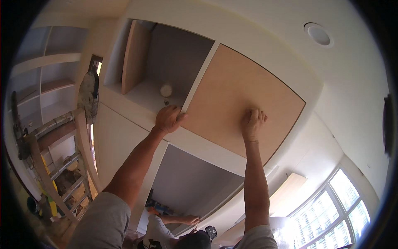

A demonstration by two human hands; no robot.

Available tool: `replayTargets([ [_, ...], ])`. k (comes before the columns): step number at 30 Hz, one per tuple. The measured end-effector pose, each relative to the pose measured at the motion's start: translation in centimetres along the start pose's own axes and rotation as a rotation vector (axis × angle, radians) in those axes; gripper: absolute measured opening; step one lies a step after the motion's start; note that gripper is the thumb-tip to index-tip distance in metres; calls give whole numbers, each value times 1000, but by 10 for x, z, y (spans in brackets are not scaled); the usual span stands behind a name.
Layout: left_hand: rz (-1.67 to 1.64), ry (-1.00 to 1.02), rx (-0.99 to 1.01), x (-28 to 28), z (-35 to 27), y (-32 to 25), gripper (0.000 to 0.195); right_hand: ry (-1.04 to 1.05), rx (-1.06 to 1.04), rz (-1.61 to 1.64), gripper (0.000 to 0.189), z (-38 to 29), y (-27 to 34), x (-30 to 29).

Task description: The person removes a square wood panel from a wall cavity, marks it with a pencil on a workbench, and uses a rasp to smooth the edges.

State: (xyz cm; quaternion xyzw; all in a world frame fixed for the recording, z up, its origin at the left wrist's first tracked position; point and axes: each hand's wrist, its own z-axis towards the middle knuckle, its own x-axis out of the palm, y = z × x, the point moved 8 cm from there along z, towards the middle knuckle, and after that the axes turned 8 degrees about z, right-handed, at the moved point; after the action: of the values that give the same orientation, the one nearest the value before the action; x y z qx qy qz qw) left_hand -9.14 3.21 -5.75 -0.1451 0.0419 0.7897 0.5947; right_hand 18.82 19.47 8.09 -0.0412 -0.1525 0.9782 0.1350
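Observation:
My left hand (170, 119) is hooked over the white lower rail (214, 149) of an overhead cabinet, where the narrow white divider (200, 76) meets it. Its thumb lies beside the edge of a flat wood-toned door panel (230, 84), which sits inside the right-hand opening. Curled into a fist, my right hand (254, 124) is against the right part of that panel; its palm side is hidden. Left of the divider, the open compartment (178, 56) has a grey back and a wooden door or panel (133, 59) standing at its left side.
A stepladder (63, 168) stands at left, with a dirty cloth or bag (88, 93) near its top. Below, a co-worker (161, 232) reaches into a lower grey-backed compartment (192, 180). Windows (329, 214) are at lower right, a round ceiling light (318, 34) above.

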Motion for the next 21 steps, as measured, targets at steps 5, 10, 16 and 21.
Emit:
replayTargets([
  [5, -11, -20, 5, -4, -1, -1, 50, 6, 2, -2, 10, 1, 3, -2],
  [10, -34, -37, 10, -10, 2, -11, 51, 20, 9, 12, 11, 0, -4, -8],
  [16, -6, 22, -8, -12, -13, -3, 53, 74, -19, -3, 17, -6, 12, 2],
  [21, -66, -13, -83, 4, 4, -9, 38, -85, -118, -149, 10, -12, -25, 5],
])
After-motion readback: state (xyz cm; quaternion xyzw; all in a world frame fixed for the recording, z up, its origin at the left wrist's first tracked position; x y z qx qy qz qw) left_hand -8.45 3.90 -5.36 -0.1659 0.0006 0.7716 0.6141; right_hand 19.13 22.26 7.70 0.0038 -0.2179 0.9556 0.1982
